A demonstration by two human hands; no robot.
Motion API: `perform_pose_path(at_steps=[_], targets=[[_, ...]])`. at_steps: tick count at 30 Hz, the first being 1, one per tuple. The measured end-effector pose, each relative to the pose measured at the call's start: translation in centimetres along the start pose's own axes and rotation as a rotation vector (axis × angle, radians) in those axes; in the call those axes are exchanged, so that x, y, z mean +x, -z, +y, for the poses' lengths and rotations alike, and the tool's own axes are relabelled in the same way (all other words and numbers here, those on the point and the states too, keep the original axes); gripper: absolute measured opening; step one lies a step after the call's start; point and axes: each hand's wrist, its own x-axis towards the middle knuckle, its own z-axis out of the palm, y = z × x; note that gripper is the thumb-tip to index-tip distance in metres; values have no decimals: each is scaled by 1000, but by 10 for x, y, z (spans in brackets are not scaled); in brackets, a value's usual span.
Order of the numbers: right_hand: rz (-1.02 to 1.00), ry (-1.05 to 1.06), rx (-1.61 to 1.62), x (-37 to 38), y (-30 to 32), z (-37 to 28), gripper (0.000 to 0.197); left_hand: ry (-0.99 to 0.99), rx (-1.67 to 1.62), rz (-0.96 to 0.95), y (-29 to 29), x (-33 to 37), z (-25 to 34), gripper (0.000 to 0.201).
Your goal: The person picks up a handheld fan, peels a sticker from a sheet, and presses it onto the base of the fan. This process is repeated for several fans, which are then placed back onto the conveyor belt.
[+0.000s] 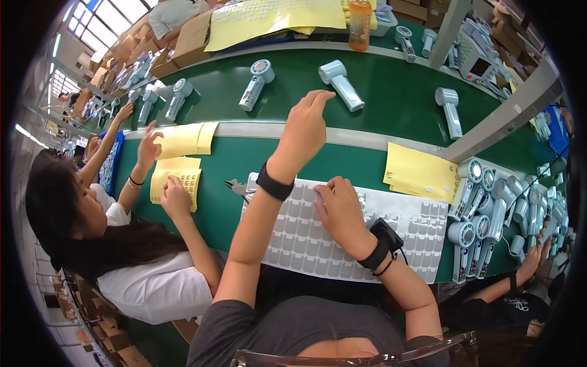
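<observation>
My left hand (306, 125) reaches over the far green belt, its fingers stretched forward and bent at the tips, thumb hidden. Just beyond the fingertips lies a pale blue handheld fan (345, 88), apart from the hand. My right hand (342, 211) is over a white sheet of grey stickers (306, 244), with thumb and index finger apart near its upper part. Nothing is visible between those fingers. Left of the sheet, metal pliers (235, 186) lie on the green table.
More fans, such as one fan (257, 84) and another fan (449, 113), lie along the belt. Yellow sheets (422, 171) and a crowd of fans (489, 196) are at right. A co-worker (153, 269) sits at left holding a yellow sheet; a metal post (501, 107) slants at right.
</observation>
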Motion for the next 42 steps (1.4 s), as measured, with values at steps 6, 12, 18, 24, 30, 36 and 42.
perform_pose_path(at_steps=[6,12,18,24,30,36,42], targets=[[26,62,-69,12,-27,-7,22,197,31,161,62,-75,77,30],[47,-11,-60,21,-39,-9,22,448,22,154,76,-116,70,23],[101,20,-63,17,-43,-12,21,467,351,55,68,-90,3,29],[182,27,-41,16,-46,-12,19,631,543,121,32,-44,-68,50],[183,-13,-86,16,-46,-15,15,757,624,57,12,-30,-109,48],[210,-40,89,20,-41,-18,12,753,528,87,2,-13,-120,37],[242,-261,614,22,-30,-15,11,589,337,318,10,-1,-93,32]])
